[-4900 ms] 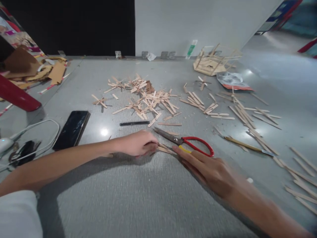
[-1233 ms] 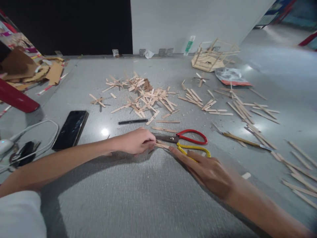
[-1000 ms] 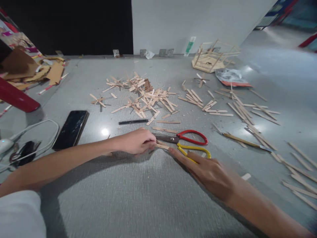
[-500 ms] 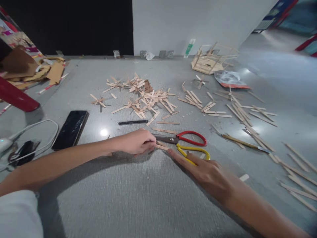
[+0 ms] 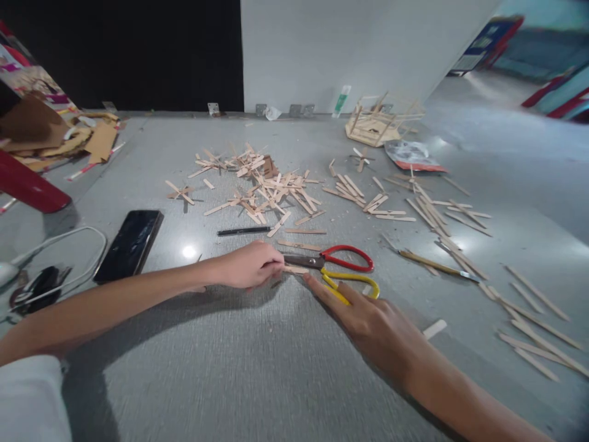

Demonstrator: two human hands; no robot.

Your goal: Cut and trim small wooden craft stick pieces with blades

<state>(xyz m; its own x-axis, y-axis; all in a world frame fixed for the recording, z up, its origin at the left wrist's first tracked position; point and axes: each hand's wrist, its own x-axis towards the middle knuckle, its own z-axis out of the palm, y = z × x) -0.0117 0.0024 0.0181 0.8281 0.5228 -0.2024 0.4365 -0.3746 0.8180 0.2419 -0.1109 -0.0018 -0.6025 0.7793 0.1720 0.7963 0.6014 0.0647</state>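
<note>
My left hand (image 5: 251, 265) rests on the grey floor with its fingers curled, pinching the end of small wooden craft sticks (image 5: 294, 269). My right hand (image 5: 368, 316) lies flat with fingers stretched out, the fingertip pressing on the other end of those sticks. Just beyond them lie scissors (image 5: 340, 267) with one red and one yellow handle, blades shut and pointing left; my right fingers lie over the yellow handle's near edge.
A heap of craft sticks (image 5: 267, 184) lies farther off, with long sticks (image 5: 442, 215) to the right and a stick frame model (image 5: 375, 120) by the wall. A black pen (image 5: 243, 231), a phone (image 5: 129, 244), a white cable (image 5: 64, 258) and a brush (image 5: 432, 265) lie around.
Both hands stay on the small sticks. The scissors lay with handles together 4.9 s ago; now both handles show apart. The view has shifted slightly left and down.
</note>
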